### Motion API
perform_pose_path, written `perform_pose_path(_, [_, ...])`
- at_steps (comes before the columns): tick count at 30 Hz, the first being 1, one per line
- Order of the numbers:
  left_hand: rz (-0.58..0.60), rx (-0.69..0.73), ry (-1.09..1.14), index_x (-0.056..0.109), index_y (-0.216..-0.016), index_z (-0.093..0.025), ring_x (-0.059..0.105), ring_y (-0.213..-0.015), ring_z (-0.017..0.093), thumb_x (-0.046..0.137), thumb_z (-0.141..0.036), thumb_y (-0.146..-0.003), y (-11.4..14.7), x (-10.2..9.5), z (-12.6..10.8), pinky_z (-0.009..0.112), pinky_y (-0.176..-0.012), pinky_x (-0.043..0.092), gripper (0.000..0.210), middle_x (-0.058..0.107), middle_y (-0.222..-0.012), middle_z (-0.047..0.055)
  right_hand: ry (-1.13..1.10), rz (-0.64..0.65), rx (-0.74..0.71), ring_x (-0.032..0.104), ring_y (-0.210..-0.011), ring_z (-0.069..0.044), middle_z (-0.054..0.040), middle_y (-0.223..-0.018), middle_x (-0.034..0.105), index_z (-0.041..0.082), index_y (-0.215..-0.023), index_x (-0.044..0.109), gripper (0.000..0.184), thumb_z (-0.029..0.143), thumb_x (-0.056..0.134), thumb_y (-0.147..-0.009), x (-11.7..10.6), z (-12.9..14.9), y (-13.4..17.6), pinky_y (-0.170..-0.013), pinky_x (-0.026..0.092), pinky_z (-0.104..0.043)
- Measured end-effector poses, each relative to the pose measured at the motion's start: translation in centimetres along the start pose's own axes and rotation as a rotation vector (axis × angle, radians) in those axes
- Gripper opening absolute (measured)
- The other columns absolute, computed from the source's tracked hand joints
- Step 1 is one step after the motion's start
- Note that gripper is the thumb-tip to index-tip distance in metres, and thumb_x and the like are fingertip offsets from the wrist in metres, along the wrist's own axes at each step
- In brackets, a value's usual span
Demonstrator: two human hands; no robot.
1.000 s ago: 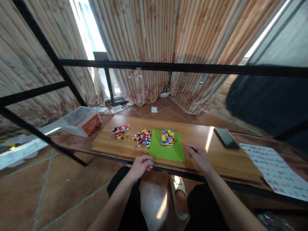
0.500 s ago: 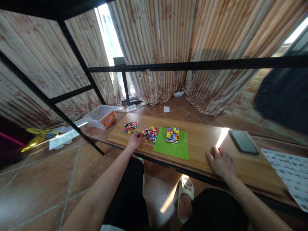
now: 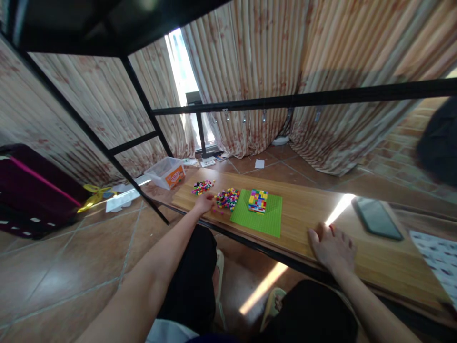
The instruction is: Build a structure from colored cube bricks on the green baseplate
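My left hand [image 3: 204, 202] is at the left edge of a loose pile of small coloured toy bricks [image 3: 228, 198] on the bench. Its fingers are drawn together; what they hold, if anything, is too small to make out. Beside the pile lies a green baseplate [image 3: 273, 214]. A block built of multicoloured bricks [image 3: 258, 201] stands on its upper middle part. My right hand [image 3: 334, 247] rests palm down on the wood, right of the baseplate, with its fingers apart. A small orange-red spot shows by its fingers; I cannot tell what it is.
A second brick pile [image 3: 203, 186] lies farther left on the wooden bench [image 3: 296, 200]. Beyond the bench's left end is a clear plastic box [image 3: 164, 171]. A phone [image 3: 377, 218] and a printed sheet [image 3: 437, 255] lie at right. A black metal frame [image 3: 250, 104] crosses in front.
The view has swung left, so things appear shifted right and a dark suitcase shows more fully. My left hand has drawn slightly back from the bricks; my right hand stays on the bench.
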State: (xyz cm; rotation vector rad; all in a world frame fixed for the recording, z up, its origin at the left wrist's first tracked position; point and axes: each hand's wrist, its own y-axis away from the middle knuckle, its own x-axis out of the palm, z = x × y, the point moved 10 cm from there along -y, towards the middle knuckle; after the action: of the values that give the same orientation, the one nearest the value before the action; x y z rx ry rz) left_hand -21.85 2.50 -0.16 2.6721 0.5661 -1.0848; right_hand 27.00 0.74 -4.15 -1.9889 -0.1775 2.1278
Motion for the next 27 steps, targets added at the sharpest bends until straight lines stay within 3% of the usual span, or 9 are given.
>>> perform_pose_path(6, [0.029,0.076,-0.214,0.072,-0.095,-0.011,0.064,-0.067,0.014,0.057,-0.002,-0.071,-0.9,-1.2,-0.7,0.024,-0.067,0.051,0.03,0.072,-0.08,0.006,-0.007,-0.019,-0.008,0.05,-0.117,-0.035,-0.0172,-0.129,0.054,0.017,-0.125,0.055,0.056,0.054,0.028,-0.092,0.0,-0.1,0.0,-0.096,0.036,-0.048])
perform_pose_path(13, [0.037,0.259,-0.399,0.075,-0.098,-0.019,0.064,-0.097,0.021,0.05,-0.009,-0.08,-1.3,1.1,-1.7,0.031,-0.088,0.048,0.032,0.071,-0.099,0.009,0.019,-0.011,0.002,0.054,-0.111,-0.035,-0.0141,-0.126,0.058,0.018,-0.121,0.057,0.054,0.055,0.03,-0.091,0.3,-0.6,-0.1,-0.094,0.04,-0.046])
perform_pose_path(19, [0.093,0.381,-0.486,0.072,-0.104,-0.021,0.064,-0.096,0.021,0.047,-0.013,-0.085,-1.3,2.9,-2.7,0.032,-0.089,0.048,0.033,0.068,-0.106,0.008,0.025,0.011,0.035,0.054,-0.113,-0.035,-0.0139,-0.129,0.058,0.02,-0.12,0.058,0.053,0.055,0.03,-0.092,0.3,-0.9,-0.1,-0.094,0.041,-0.047])
perform_pose_path(27, [0.121,0.407,-0.5,0.067,-0.108,-0.021,0.063,-0.101,0.022,0.052,-0.018,-0.085,-1.9,3.2,-2.8,0.032,-0.091,0.046,0.027,0.066,-0.111,0.008,0.02,0.025,0.073,0.052,-0.117,-0.035,-0.0129,-0.132,0.056,0.021,-0.121,0.057,0.054,0.056,0.03,-0.092,0.3,-1.2,0.0,-0.096,0.041,-0.048])
